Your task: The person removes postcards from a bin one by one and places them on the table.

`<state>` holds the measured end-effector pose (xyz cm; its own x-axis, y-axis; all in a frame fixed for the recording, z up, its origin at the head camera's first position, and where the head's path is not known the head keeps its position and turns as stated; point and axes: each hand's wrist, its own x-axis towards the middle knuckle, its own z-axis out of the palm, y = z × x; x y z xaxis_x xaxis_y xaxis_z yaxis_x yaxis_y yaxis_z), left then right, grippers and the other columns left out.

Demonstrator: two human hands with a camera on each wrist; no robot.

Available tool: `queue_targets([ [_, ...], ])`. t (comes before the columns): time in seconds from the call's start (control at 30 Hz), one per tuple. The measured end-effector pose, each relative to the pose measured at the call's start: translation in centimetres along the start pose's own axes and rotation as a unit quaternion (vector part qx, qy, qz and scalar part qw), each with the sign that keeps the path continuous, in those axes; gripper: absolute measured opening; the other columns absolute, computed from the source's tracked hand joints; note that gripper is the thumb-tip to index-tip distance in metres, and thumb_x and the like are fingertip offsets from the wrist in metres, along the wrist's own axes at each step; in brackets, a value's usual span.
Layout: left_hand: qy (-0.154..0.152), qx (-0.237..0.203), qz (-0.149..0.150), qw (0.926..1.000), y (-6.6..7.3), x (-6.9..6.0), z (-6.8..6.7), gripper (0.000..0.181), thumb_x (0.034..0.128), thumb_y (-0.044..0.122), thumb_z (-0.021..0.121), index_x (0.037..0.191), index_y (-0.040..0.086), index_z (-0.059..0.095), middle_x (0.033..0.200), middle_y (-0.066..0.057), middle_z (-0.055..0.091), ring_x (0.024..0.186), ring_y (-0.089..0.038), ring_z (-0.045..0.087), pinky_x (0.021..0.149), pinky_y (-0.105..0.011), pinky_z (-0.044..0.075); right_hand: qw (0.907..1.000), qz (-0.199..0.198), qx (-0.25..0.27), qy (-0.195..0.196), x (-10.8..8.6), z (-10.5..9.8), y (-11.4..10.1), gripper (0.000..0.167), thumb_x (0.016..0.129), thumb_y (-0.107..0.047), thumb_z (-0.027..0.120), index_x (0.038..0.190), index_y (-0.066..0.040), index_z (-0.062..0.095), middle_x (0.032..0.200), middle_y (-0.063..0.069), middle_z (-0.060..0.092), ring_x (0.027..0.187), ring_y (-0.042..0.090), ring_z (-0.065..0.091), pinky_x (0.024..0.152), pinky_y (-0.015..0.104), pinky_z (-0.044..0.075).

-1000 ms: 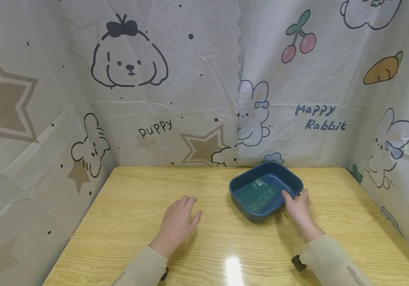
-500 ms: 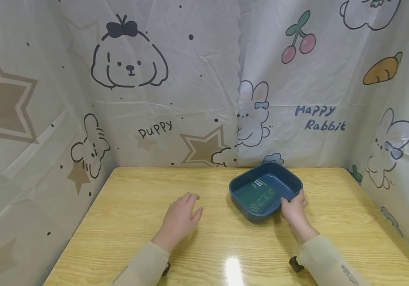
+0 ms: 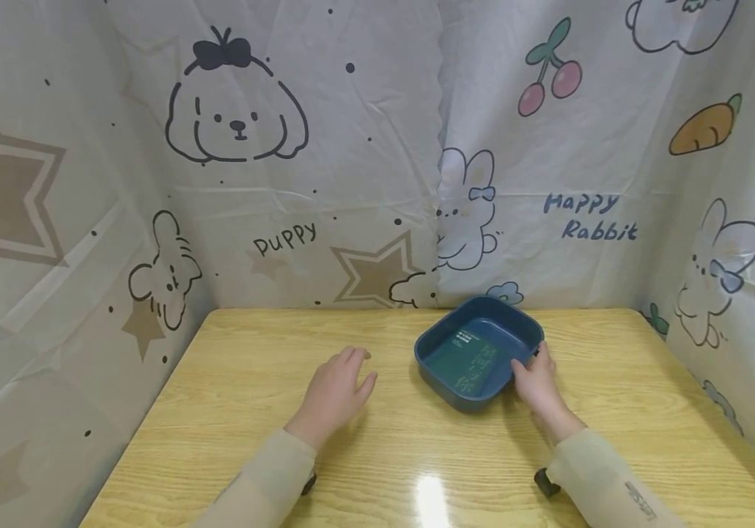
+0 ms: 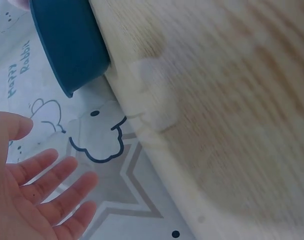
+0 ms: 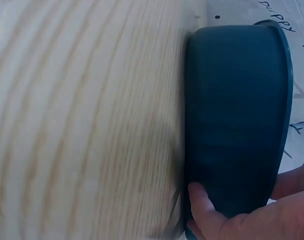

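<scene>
A dark blue rectangular plastic basin with rounded corners sits toward the far right of the table. A green label with pale print lies on its inner floor. At its near right corner my right hand grips the wall, thumb on the near side and fingers round the right side. The right wrist view shows the fingers against the outer wall of the basin. My left hand hovers left of the basin, apart from it and holding nothing. Its fingers are relaxed and spread in the left wrist view.
The wood-grain table reaches back to a pale printed curtain, which also hangs at both sides. The basin stands close to the table's back edge. Black bands show at both wrists.
The basin has shifted slightly left and turned a little, with my right hand moving left along with it. My left hand has moved slightly forward.
</scene>
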<state>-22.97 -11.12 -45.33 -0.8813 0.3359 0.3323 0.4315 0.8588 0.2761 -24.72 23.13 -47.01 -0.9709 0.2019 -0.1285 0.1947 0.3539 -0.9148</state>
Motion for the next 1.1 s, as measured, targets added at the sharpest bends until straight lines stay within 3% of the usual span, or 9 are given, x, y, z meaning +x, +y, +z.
queue_targets([
  [0.1,-0.006,-0.002,0.001,1.0000,0.0,0.4,0.1,0.036,0.1005,0.027,0.067,0.126,0.003,0.063,0.122,-0.013,0.068,0.107,-0.030,0.069,0.090,-0.045,0.060,0.9997,-0.005,0.014,-0.017,0.1,0.1,0.0,0.080,0.108,-0.010,0.040,0.159,0.001,-0.020,0.163,0.039,-0.012,0.153,0.055,0.006,0.123,0.062,0.025],
  [0.23,-0.018,-0.001,-0.001,0.9998,0.0,0.9,0.2,0.036,0.1007,0.028,0.067,0.126,0.003,0.063,0.123,-0.013,0.068,0.109,-0.031,0.069,0.090,-0.046,0.060,0.9991,-0.010,0.018,-0.038,0.3,0.3,0.0,0.078,0.109,-0.010,0.038,0.160,0.000,-0.020,0.165,0.037,-0.012,0.153,0.055,0.008,0.123,0.059,0.028],
  [0.4,-0.050,-0.065,-0.030,0.9962,0.1,1.7,0.6,0.037,0.1026,0.028,0.064,0.128,0.002,0.062,0.124,-0.014,0.066,0.111,-0.031,0.067,0.094,-0.046,0.058,0.9984,-0.014,0.020,-0.051,0.5,0.6,0.0,0.075,0.110,-0.010,0.036,0.160,-0.001,-0.020,0.166,0.035,-0.005,0.151,0.054,0.019,0.120,0.056,0.034],
  [0.6,-0.077,-0.177,-0.075,0.9784,0.4,2.9,1.5,0.035,0.1049,0.027,0.059,0.130,0.002,0.061,0.124,-0.014,0.065,0.109,-0.030,0.066,0.096,-0.046,0.057,0.9961,-0.015,0.052,-0.070,0.7,1.2,-0.1,0.073,0.111,-0.009,0.035,0.162,-0.005,-0.016,0.167,0.035,0.001,0.149,0.052,0.029,0.117,0.056,0.039],
  [0.77,-0.086,-0.243,-0.106,0.9604,0.9,3.8,2.3,0.037,0.1059,0.025,0.057,0.133,0.001,0.060,0.125,-0.016,0.065,0.105,-0.029,0.067,0.094,-0.047,0.057,0.9954,-0.011,0.046,-0.083,0.8,1.6,-0.2,0.070,0.112,-0.012,0.032,0.163,-0.008,-0.015,0.167,0.035,0.002,0.148,0.052,0.030,0.117,0.057,0.039],
  [1.1,-0.087,-0.301,-0.153,0.9372,1.4,4.9,3.4,0.040,0.1071,0.024,0.054,0.138,-0.001,0.058,0.129,-0.019,0.065,0.113,-0.034,0.065,0.097,-0.049,0.056,0.9957,-0.009,0.010,-0.092,0.7,1.9,-0.6,0.069,0.112,-0.017,0.032,0.164,-0.008,-0.013,0.168,0.033,0.005,0.146,0.052,0.034,0.118,0.056,0.039],
])
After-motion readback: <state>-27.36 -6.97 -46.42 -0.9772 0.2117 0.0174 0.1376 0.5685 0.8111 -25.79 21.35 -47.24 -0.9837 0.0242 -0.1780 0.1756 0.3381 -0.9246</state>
